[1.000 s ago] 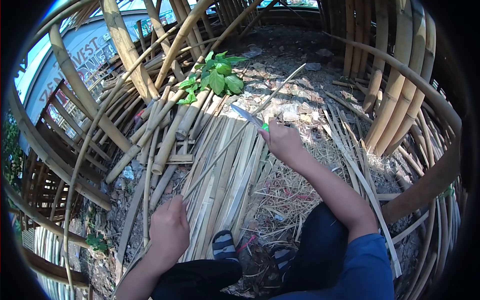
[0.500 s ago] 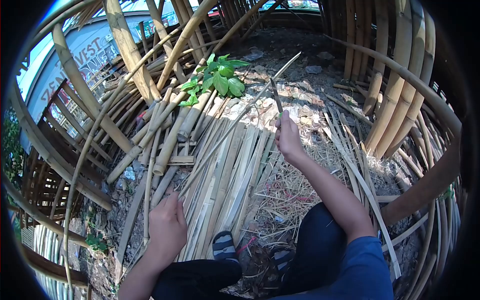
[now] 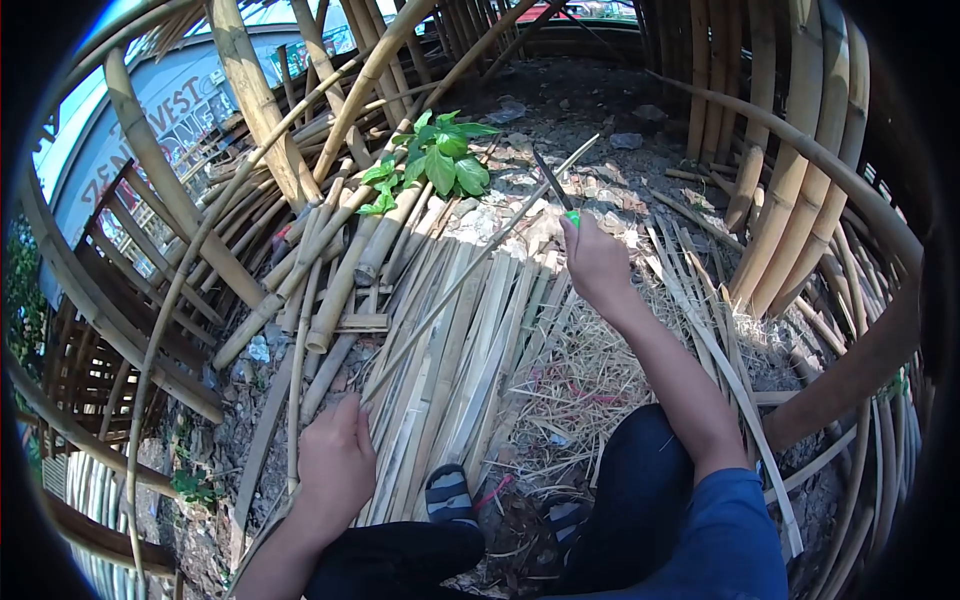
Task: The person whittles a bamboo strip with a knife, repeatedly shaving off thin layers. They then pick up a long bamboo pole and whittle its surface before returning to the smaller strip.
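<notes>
Nearest you, your left hand is closing, fingers curled tight, around the near end of the long thin pale bamboo strip, just left of your striped slipper. The strip is running away from you, far and right, over the bed of flat split bamboo slats on the ground. It is looking light, springy and sharp along its split edges, so you are probably best gripping it on its flat faces, close to that near end. Further out, your right hand is wrapping fully round the green-handled knife, with its dark blade pointing far and left and crossing the strip's line; whether steel is touching bamboo cannot be told. Beyond it, a green leafy plant is growing among thick round bamboo poles.
</notes>
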Available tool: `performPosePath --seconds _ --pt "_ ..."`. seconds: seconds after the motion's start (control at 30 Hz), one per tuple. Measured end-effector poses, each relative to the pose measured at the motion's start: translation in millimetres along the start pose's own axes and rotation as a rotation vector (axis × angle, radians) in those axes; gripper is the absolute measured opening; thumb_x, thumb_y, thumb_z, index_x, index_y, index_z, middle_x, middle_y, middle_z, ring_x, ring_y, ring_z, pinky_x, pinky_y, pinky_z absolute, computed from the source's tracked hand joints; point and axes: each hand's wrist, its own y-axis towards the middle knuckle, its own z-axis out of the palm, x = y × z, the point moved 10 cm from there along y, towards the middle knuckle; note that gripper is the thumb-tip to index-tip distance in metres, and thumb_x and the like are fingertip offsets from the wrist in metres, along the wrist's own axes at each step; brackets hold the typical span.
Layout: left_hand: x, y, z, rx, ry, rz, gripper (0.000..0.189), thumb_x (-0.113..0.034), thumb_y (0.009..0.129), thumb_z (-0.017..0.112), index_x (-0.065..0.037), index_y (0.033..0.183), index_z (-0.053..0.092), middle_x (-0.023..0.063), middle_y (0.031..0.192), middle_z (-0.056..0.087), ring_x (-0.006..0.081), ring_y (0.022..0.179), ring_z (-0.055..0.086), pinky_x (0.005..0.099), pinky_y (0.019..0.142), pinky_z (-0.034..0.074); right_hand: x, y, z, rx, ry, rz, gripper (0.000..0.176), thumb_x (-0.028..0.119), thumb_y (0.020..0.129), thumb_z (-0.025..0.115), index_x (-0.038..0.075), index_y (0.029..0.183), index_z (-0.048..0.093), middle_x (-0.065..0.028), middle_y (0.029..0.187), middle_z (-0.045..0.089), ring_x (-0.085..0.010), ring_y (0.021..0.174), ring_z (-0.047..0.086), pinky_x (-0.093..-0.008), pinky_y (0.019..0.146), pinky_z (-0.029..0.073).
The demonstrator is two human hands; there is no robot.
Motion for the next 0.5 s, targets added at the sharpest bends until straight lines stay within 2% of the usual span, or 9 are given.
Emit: performPosePath --seconds 0.1,0.17,0.2,0.27,0.3,0.37,0.4,0.47,0.5 --pt "11.8 -4.3 12.7 0.141 0.026 -0.102 0.006 -0.001 0.091 0.056 0.004 0.088 0.058 0.0262 0.077 0.060 0.0463 0.070 0.060 0.0520 0.061 0.045 20.9 -16.2 -21.2 -0.030 0.103 0.010 0.037 0.034 0.102 0.052 0.003 0.083 0.052 -0.0154 0.057 0.059 -0.0354 0.047 0.060 -0.0444 0.043 0.046" --pt "9.1 0.7 9.3 0.064 0.022 -0.053 0.007 0.000 0.091 0.057 0.003 0.085 0.056 0.0258 0.076 0.060 0.0465 0.069 0.060 0.0526 0.060 0.045 59.4 -20.5 -30.5 -0.002 0.265 -0.212 0.035 0.034 0.101 0.054 0.004 0.081 0.051 -0.0136 0.057 0.056 -0.0340 0.046 0.058 -0.0428 0.043 0.045" --pt "8.6 1.4 10.2 0.065 0.023 -0.050 0.007 0.000 0.091 0.057 0.003 0.085 0.056 0.0258 0.076 0.060 0.0465 0.069 0.060 0.0526 0.060 0.045 69.3 -23.5 -35.0 -0.003 0.265 -0.209 0.035 0.034 0.101 0.054 0.004 0.081 0.051 -0.0136 0.057 0.056 -0.0340 0.046 0.058 -0.0428 0.043 0.045" --pt "8.8 1.5 11.6 0.079 0.024 -0.065 0.005 0.000 0.091 0.057 0.004 0.086 0.057 0.0258 0.075 0.060 0.0464 0.069 0.060 0.0527 0.060 0.045 112.2 -42.2 -55.2 -0.084 0.410 -0.528 0.036 0.036 0.101 0.052 0.005 0.083 0.052 -0.0127 0.057 0.054 -0.0330 0.047 0.057 -0.0412 0.045 0.046" --pt "7.6 1.1 11.1 0.080 0.026 -0.065 0.005 0.000 0.091 0.057 0.004 0.086 0.057 0.0258 0.075 0.060 0.0464 0.069 0.060 0.0527 0.060 0.045 110.1 -43.1 -54.4 -0.084 0.412 -0.526 0.036 0.036 0.101 0.052 0.005 0.083 0.052 -0.0127 0.057 0.054 -0.0330 0.047 0.057 -0.0412 0.045 0.046" --pt "6.1 0.3 9.1 0.083 0.035 -0.068 0.005 0.000 0.090 0.057 0.004 0.088 0.058 0.0260 0.076 0.061 0.0461 0.070 0.061 0.0523 0.061 0.046 127.7 -66.7 -46.0 0.025 0.390 -0.857 0.040 0.040 0.102 0.048 0.005 0.085 0.054 -0.0148 0.058 0.056 -0.0348 0.050 0.059 -0.0425 0.047 0.048" --pt "6.0 -2.1 9.1 0.089 0.034 -0.070 0.005 0.000 0.090 0.057 0.004 0.088 0.058 0.0260 0.076 0.061 0.0461 0.070 0.061 0.0523 0.061 0.046 112.1 -64.1 -33.4 0.030 0.391 -0.853 0.040 0.040 0.102 0.048 0.005 0.085 0.054 -0.0148 0.058 0.056 -0.0348 0.050 0.059 -0.0425 0.047 0.048" --pt "5.9 -4.8 7.8 0.098 0.040 -0.054 0.005 0.000 0.090 0.058 0.005 0.090 0.059 0.0258 0.076 0.061 0.0459 0.070 0.061 0.0517 0.061 0.047 -12.8 -20.7 40.1 0.308 -0.031 0.168 0.045 0.043 0.103 0.044 0.003 0.086 0.053 -0.0169 0.059 0.057 -0.0379 0.052 0.060 -0.0445 0.049 0.048" --pt "8.2 -2.3 5.1 0.084 0.039 -0.048 0.005 0.000 0.090 0.058 0.005 0.090 0.059 0.0258 0.076 0.061 0.0459 0.070 0.061 0.0517 0.061 0.047 -7.5 -19.8 35.8 0.295 -0.033 0.161 0.045 0.043 0.103 0.044 0.003 0.086 0.053 -0.0169 0.059 0.057 -0.0379 0.052 0.060 -0.0445 0.049 0.048"
